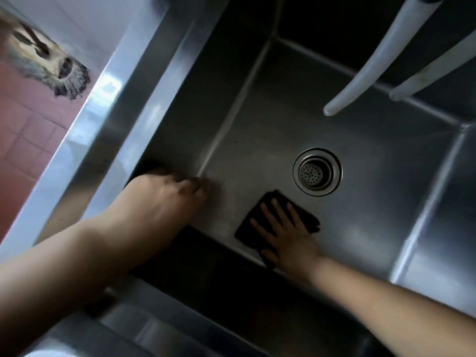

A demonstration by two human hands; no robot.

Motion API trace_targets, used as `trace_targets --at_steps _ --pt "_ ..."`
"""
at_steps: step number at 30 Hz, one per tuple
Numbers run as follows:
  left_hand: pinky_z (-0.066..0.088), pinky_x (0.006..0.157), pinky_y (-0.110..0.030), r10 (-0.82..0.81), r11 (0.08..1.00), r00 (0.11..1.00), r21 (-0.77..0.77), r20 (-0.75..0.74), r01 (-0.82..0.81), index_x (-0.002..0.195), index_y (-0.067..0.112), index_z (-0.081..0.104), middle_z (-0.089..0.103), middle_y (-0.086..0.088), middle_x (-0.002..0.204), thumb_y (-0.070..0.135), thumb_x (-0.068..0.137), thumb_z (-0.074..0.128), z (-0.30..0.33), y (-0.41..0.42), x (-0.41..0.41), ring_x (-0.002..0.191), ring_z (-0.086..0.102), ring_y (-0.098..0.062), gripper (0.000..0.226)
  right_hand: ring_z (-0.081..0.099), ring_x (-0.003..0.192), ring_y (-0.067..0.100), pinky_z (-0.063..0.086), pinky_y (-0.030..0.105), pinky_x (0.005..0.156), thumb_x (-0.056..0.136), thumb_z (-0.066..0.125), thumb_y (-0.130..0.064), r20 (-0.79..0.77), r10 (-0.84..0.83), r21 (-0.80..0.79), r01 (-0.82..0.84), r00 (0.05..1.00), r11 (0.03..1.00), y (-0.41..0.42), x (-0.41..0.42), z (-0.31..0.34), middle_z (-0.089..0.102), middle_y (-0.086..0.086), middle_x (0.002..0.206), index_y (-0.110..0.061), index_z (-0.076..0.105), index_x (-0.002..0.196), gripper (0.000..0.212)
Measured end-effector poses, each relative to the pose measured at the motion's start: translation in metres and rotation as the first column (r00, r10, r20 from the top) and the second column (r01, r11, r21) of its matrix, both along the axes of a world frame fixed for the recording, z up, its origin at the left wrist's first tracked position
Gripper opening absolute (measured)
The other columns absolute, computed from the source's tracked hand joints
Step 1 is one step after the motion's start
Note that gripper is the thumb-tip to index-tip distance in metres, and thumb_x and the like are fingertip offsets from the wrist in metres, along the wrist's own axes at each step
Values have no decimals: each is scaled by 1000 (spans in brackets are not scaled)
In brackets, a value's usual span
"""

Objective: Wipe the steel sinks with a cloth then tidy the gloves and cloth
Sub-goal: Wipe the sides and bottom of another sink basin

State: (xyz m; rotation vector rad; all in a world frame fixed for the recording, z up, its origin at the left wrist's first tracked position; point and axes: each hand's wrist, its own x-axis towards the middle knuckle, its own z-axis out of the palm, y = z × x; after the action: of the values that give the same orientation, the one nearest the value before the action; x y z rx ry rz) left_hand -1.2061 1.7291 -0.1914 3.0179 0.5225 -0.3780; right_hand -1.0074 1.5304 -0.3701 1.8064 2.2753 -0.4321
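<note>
I look down into a deep steel sink [373, 202] with a round drain strainer [317, 172] in its floor. A dark folded cloth [306, 215] lies flat on the sink floor just in front of the drain. My right hand [286, 238] presses on the cloth with its fingers spread and straight. My left hand [170, 194] hangs over the sink's left wall near the front corner, its fingers loosely curled downward and holding nothing. No gloves are in view.
Two white hoses, one [371, 63] and another [432, 76], hang into the sink from the upper right. The wide steel rim [108, 104] runs along the left. Beyond it lie red floor tiles [28, 135] and a grey mop head [43, 60].
</note>
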Motion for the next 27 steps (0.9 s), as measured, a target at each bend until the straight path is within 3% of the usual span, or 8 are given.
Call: trace_targets --at_steps 3,6,8,11,14,19,22,27 --pt "51 49 -35 -115 991 991 71 64 110 94 3 71 67 -10 72 7 77 47 7 0 -11 53 62 -30 30 12 143 33 10 51 109 82 54 -54 -29 88 44 -86 996 995 -15 -10 3 27 7 151 -30 33 143 69" --pt "53 54 -37 -173 982 976 105 134 159 87 5 72 67 -10 72 8 89 42 9 6 -20 58 63 -30 30 30 138 32 23 54 110 74 66 -56 -2 147 63 -147 989 987 13 -5 3 36 2 148 -34 40 140 75" --pt "54 57 -38 -207 976 963 101 173 192 92 4 71 67 -11 75 11 88 52 8 15 -21 63 65 -31 21 36 135 31 30 53 108 73 68 -54 18 120 77 -121 993 990 42 0 1 41 2 146 -34 44 138 72" --pt "53 60 -40 -246 969 950 81 193 234 94 5 69 66 -10 77 15 88 59 7 26 -18 66 63 -32 16 30 137 37 19 58 108 81 62 -47 -5 53 143 -52 999 988 92 11 -7 38 8 148 -30 39 141 67" --pt "49 67 -42 -257 966 949 14 185 259 89 11 68 65 -6 79 19 94 50 6 31 -16 71 62 -32 20 10 143 39 2 54 113 91 45 -49 -3 -74 139 74 997 988 148 43 -16 19 10 156 -30 21 148 65" --pt "45 71 -40 -275 953 951 -90 143 290 87 16 68 65 -2 81 21 93 47 7 35 -16 74 61 -29 23 -8 144 34 -5 54 112 93 32 -57 -8 -447 119 445 895 888 227 97 -23 0 7 159 -32 6 150 68" --pt "45 73 -39 -274 949 952 -119 136 291 86 18 68 64 0 80 21 93 47 8 36 -16 76 60 -28 22 -12 143 35 -10 54 111 93 27 -58 -10 -568 71 567 823 820 242 83 -23 -6 10 158 -30 0 150 69" --pt "46 72 -38 -265 951 955 -128 133 282 84 19 66 62 0 75 19 92 47 10 34 -14 74 59 -27 21 -10 142 40 -12 54 110 95 36 -48 -55 -359 74 362 932 929 187 9 -16 -2 15 157 -24 5 150 68"
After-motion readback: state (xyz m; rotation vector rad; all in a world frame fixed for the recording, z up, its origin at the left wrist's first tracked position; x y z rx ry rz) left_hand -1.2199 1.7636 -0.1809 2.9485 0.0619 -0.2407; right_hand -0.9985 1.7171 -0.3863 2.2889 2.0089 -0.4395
